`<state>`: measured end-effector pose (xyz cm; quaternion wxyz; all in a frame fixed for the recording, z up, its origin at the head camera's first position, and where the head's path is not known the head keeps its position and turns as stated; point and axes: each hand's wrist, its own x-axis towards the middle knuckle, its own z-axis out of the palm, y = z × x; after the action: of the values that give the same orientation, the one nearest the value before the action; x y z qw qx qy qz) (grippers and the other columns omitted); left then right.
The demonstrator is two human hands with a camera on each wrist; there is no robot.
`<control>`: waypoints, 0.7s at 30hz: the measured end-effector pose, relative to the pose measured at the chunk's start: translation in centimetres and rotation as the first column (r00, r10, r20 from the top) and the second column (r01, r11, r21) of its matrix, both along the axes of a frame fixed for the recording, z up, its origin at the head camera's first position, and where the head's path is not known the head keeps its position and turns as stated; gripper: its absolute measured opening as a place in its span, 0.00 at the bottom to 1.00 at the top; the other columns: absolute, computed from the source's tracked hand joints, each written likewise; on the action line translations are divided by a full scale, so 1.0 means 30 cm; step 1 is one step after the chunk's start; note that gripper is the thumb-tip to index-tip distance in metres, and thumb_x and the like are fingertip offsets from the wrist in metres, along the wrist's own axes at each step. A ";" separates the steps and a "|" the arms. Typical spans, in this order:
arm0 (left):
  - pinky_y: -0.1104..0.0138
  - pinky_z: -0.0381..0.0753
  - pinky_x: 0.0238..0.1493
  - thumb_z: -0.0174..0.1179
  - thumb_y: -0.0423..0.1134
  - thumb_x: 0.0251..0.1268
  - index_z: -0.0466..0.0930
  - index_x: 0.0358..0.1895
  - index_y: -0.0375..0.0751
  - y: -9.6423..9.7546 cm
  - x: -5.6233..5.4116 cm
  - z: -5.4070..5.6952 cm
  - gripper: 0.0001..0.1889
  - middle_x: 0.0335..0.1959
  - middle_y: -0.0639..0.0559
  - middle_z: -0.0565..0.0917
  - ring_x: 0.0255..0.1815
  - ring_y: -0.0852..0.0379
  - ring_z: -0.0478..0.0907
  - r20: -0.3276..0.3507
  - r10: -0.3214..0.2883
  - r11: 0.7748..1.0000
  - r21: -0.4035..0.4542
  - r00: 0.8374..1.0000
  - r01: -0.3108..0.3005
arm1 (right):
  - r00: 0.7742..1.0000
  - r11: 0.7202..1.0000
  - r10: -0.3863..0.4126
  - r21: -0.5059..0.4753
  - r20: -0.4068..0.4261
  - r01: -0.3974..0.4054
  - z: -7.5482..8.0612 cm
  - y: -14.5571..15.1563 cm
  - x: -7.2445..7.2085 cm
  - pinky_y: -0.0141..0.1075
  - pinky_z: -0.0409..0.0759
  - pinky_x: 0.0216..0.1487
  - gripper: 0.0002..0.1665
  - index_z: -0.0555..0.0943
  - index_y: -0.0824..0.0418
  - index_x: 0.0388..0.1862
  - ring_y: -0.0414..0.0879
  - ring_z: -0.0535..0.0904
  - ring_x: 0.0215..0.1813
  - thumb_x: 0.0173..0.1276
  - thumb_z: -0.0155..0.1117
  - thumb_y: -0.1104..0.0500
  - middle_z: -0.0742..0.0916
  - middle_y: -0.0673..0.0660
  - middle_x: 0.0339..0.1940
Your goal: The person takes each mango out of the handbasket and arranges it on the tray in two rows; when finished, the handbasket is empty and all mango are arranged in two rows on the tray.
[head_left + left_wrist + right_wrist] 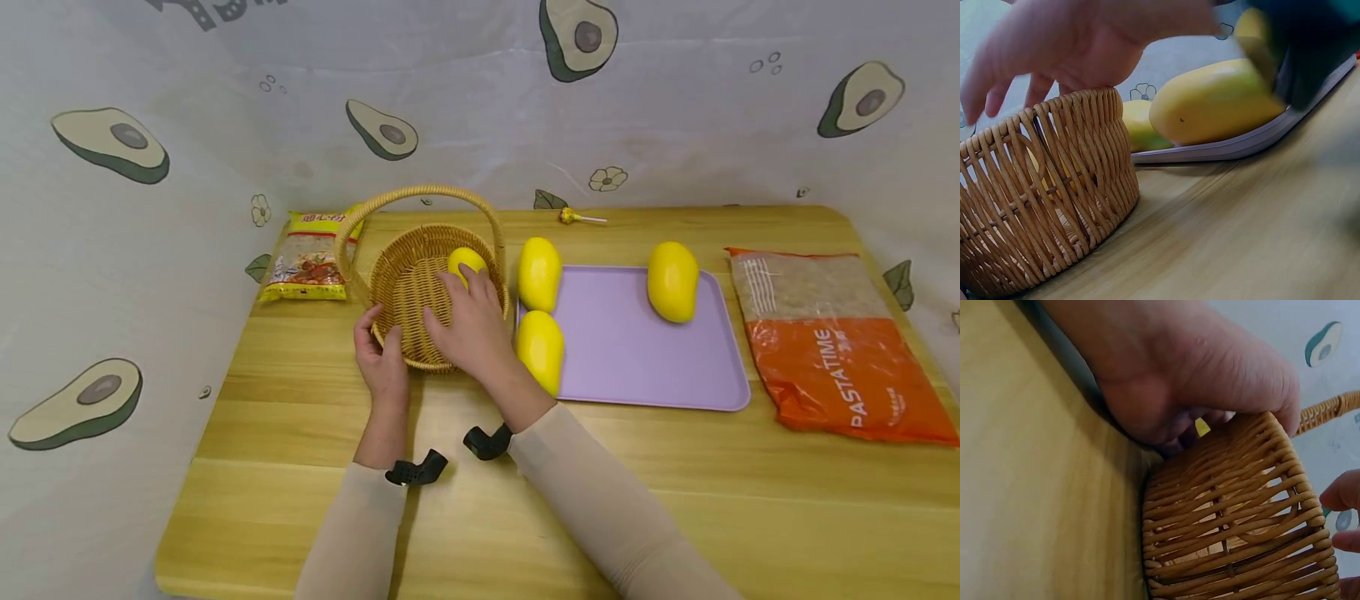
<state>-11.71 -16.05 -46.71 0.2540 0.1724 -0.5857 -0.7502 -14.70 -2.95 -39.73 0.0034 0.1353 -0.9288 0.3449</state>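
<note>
A round wicker basket point(408, 287) with a tall handle stands on the table, one yellow mango point(463, 258) lying inside it near the right wall. My left hand point(382, 367) grips the basket's near left side, its thumb at the rim; the right wrist view shows this hand point(1185, 375) close against the weave. Over the basket's opening reaches my right hand point(474, 329), fingers spread, fingertips at the mango and thumb apart from it. Seen from the left wrist, that hand point(1072, 50) hovers above the rim with its fingers pointing down.
Right of the basket, a lilac tray point(630, 358) carries mangoes point(540, 275), two at its left edge and one at the far right. An orange pasta bag point(847, 358) lies beyond it. A yellow food packet point(311, 258) and a lollipop point(570, 216) lie farther back.
</note>
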 end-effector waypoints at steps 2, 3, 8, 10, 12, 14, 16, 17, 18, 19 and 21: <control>0.71 0.74 0.61 0.52 0.25 0.64 0.70 0.63 0.28 0.001 0.000 0.001 0.22 0.70 0.43 0.71 0.73 0.48 0.68 0.001 0.002 1.000 -0.002 1.000 -0.002 | 1.000 1.000 -0.005 0.029 -0.009 0.005 0.000 -0.007 -0.012 0.58 0.56 0.81 0.34 0.69 0.53 0.76 0.66 0.59 0.81 0.75 0.58 0.44 0.68 0.64 0.79; 0.71 0.73 0.62 0.52 0.25 0.64 0.70 0.62 0.28 0.001 -0.001 0.001 0.22 0.70 0.43 0.72 0.73 0.49 0.68 0.001 0.004 1.000 -0.004 1.000 -0.004 | 1.000 1.000 -0.004 0.027 -0.015 0.005 0.002 -0.009 -0.016 0.57 0.57 0.80 0.34 0.69 0.54 0.76 0.65 0.60 0.80 0.75 0.58 0.44 0.68 0.64 0.79; 0.69 0.70 0.66 0.53 0.25 0.64 0.71 0.61 0.29 0.000 -0.001 0.000 0.21 0.70 0.43 0.72 0.74 0.53 0.67 0.010 0.008 1.000 -0.014 1.000 -0.008 | 0.999 0.997 -0.008 -0.083 -0.034 0.005 0.009 -0.019 -0.030 0.54 0.67 0.75 0.31 0.72 0.54 0.73 0.61 0.67 0.75 0.74 0.60 0.46 0.73 0.61 0.75; 0.68 0.69 0.68 0.53 0.25 0.64 0.72 0.61 0.31 -0.003 0.000 0.000 0.21 0.70 0.44 0.71 0.74 0.54 0.66 0.017 0.003 1.000 -0.016 1.000 -0.003 | 1.000 0.993 -0.019 -0.114 -0.022 0.016 0.011 -0.024 -0.040 0.54 0.70 0.73 0.31 0.73 0.54 0.72 0.61 0.68 0.74 0.73 0.62 0.47 0.73 0.61 0.74; 0.67 0.68 0.69 0.53 0.26 0.65 0.72 0.61 0.32 -0.005 0.001 -0.001 0.21 0.70 0.46 0.71 0.74 0.54 0.66 0.028 0.001 1.000 -0.018 1.000 -0.001 | 1.000 0.990 -0.027 -0.135 0.007 0.028 0.014 -0.030 -0.052 0.55 0.72 0.71 0.34 0.72 0.54 0.72 0.62 0.68 0.74 0.71 0.65 0.47 0.73 0.60 0.74; 0.66 0.67 0.70 0.53 0.26 0.65 0.72 0.62 0.33 -0.006 0.003 0.000 0.21 0.70 0.48 0.72 0.74 0.55 0.66 0.039 0.001 1.000 -0.020 0.999 -0.001 | 0.998 0.988 -0.028 -0.147 0.052 0.036 0.016 -0.038 -0.066 0.56 0.71 0.71 0.37 0.70 0.53 0.75 0.62 0.67 0.74 0.70 0.67 0.46 0.71 0.60 0.76; 0.65 0.66 0.71 0.53 0.26 0.65 0.72 0.62 0.32 -0.007 0.004 0.001 0.21 0.69 0.49 0.72 0.75 0.56 0.65 0.042 0.004 1.000 -0.022 0.999 -0.003 | 0.994 0.986 -0.025 -0.164 0.107 0.042 0.015 -0.048 -0.083 0.58 0.70 0.72 0.41 0.67 0.52 0.77 0.62 0.65 0.76 0.69 0.68 0.45 0.68 0.59 0.78; 0.65 0.66 0.72 0.53 0.26 0.64 0.72 0.62 0.32 -0.007 0.004 0.001 0.22 0.69 0.49 0.72 0.75 0.56 0.65 0.041 0.004 1.000 -0.022 0.999 -0.004 | 0.991 0.984 -0.023 -0.172 0.133 0.046 0.013 -0.053 -0.091 0.58 0.70 0.73 0.43 0.65 0.52 0.79 0.62 0.65 0.77 0.68 0.69 0.44 0.67 0.59 0.79; 0.64 0.65 0.73 0.53 0.26 0.64 0.72 0.62 0.31 -0.007 0.004 0.001 0.22 0.69 0.49 0.72 0.75 0.57 0.65 0.040 0.004 1.000 -0.022 0.999 -0.003 | 0.988 0.983 -0.020 -0.178 0.155 0.048 0.010 -0.059 -0.101 0.58 0.69 0.73 0.45 0.64 0.51 0.80 0.62 0.64 0.77 0.68 0.69 0.43 0.66 0.59 0.79; 0.63 0.65 0.73 0.53 0.26 0.64 0.72 0.63 0.31 -0.006 0.004 0.002 0.22 0.69 0.49 0.71 0.75 0.57 0.65 0.037 0.001 1.000 -0.023 0.999 0.000 | 0.985 0.982 -0.017 -0.182 0.172 0.049 0.006 -0.066 -0.111 0.58 0.69 0.73 0.47 0.62 0.50 0.80 0.62 0.64 0.78 0.67 0.70 0.43 0.65 0.59 0.80; 0.62 0.64 0.74 0.53 0.26 0.64 0.71 0.63 0.31 -0.004 0.003 0.001 0.22 0.70 0.49 0.71 0.76 0.57 0.64 0.033 -0.001 1.000 -0.025 0.999 0.002 | 0.980 0.982 -0.009 -0.184 0.196 0.046 -0.005 -0.077 -0.133 0.58 0.69 0.73 0.49 0.61 0.50 0.81 0.61 0.64 0.78 0.67 0.70 0.41 0.64 0.59 0.80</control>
<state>-11.63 -16.18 -46.69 0.2460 0.1810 -0.5991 -0.7402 -18.68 -5.25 -39.89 -0.0700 0.0872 -0.8899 0.4423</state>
